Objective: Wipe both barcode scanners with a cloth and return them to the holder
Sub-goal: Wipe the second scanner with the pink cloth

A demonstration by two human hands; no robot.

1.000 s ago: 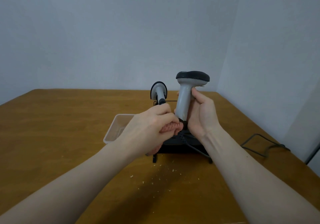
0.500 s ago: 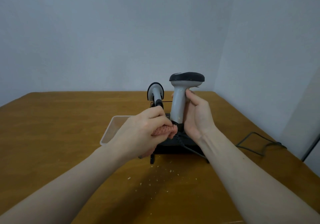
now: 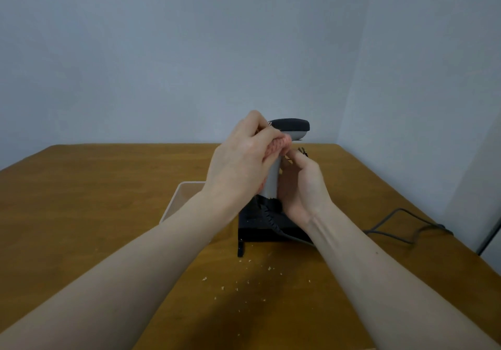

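Observation:
A grey barcode scanner (image 3: pixel 271 184) with a black head stands upright above the black holder (image 3: pixel 260 230). My right hand (image 3: pixel 301 187) grips its handle from the right. My left hand (image 3: pixel 241 165) holds a bunched pink cloth (image 3: pixel 279 145) and presses it against the top of the handle, just under the scanner's head. A coiled black cable (image 3: pixel 268 215) hangs from the handle's base onto the holder. The second scanner is hidden behind my left hand.
A clear plastic tray (image 3: pixel 180 200) lies on the wooden table (image 3: pixel 81 200), left of the holder. A grey cable (image 3: pixel 401 227) loops on the table at the right, near the wall. Pale crumbs (image 3: pixel 238 282) are scattered in front of the holder.
My left hand has moved with the cloth from the bottom of the handle up to its top, and now covers the second scanner. The right hand still grips the handle.

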